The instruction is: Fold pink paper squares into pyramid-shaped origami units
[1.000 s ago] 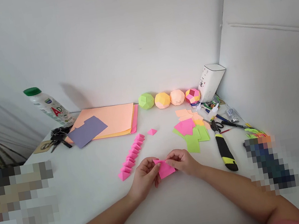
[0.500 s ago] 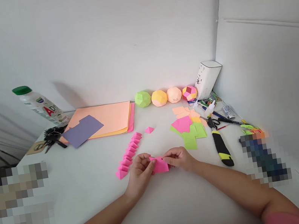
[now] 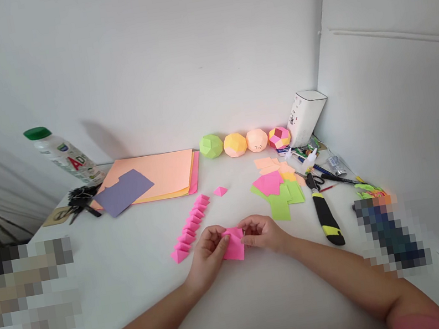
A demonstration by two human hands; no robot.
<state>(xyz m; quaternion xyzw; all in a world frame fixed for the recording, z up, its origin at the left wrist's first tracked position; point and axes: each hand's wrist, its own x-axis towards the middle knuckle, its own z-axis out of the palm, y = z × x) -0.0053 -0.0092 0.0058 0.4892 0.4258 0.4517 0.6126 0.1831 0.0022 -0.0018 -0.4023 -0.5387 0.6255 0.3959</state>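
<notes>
A pink square of paper (image 3: 234, 246) is held up above the white table between both hands. My left hand (image 3: 212, 249) pinches its left side, thumb on the front face. At the right edge, my right hand (image 3: 263, 233) closes thumb and fingers on the sheet; the fingertips behind it are partly hidden. To the left of my left hand runs a slanting row of folded pink paper pieces (image 3: 190, 226). One more folded pink piece (image 3: 220, 191) lies apart, beyond the hands.
Loose paper squares (image 3: 280, 203) and a black-and-yellow cutter (image 3: 328, 219) lie to the right. Faceted paper balls (image 3: 235, 145) line the wall beside a white box (image 3: 307, 116). Coloured sheets (image 3: 154, 175), keys (image 3: 81, 199) and a green-capped bottle (image 3: 64, 155) are at back left.
The pink paper has turned, and more of its face now shows as a square. Both hands have shifted only slightly and still grip it.
</notes>
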